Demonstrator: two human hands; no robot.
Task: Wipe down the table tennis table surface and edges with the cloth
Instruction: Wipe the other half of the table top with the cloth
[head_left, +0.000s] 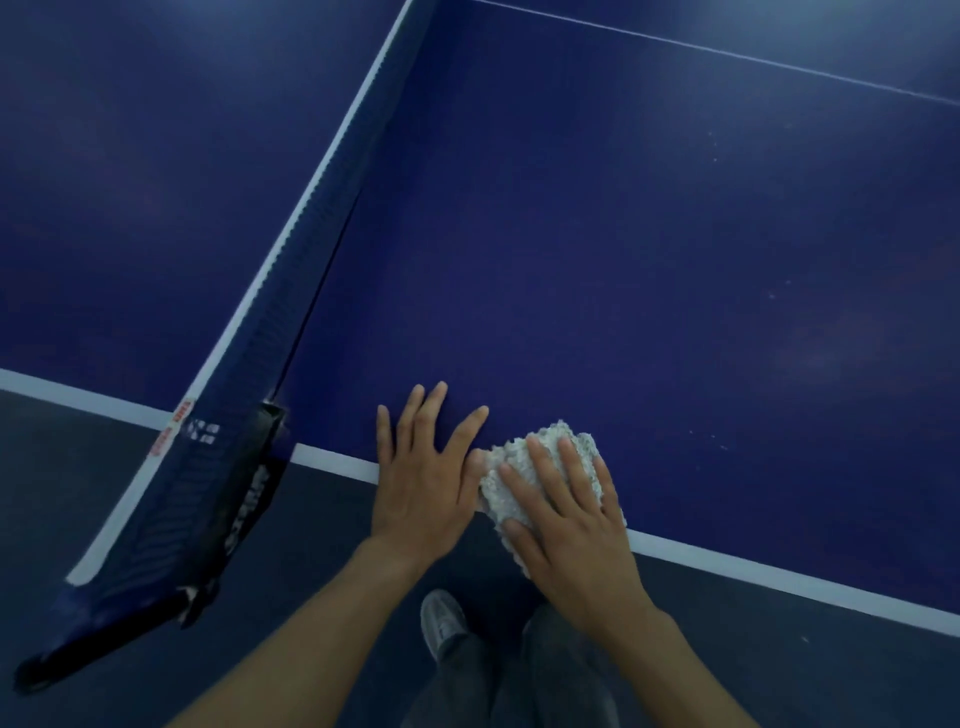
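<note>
**Finding.** The white nubby folded cloth (506, 454) lies on the near side edge of the dark blue table tennis table (623, 260). It straddles the white painted edge line (779, 577), and its near end laps past the rim.

**Hands.** The right hand (571, 530) lies flat on the cloth with fingers straight and spread, pressing rather than gripping. The left hand (423, 478) rests flat on the bare table just beside the cloth at its 9 o'clock, fingers splayed and holding nothing.

**Governing relation.** The cloth's long axis runs roughly 12 to 6 o'clock, across the edge line, which itself runs from about 10 to 4 o'clock. The dark blue net with white top tape (311, 249) stands at 10 o'clock, beyond the left hand.

**Judgement.** The broad surface lies from 12 through 3 o'clock, and the right hand is placed to sweep it.
</note>
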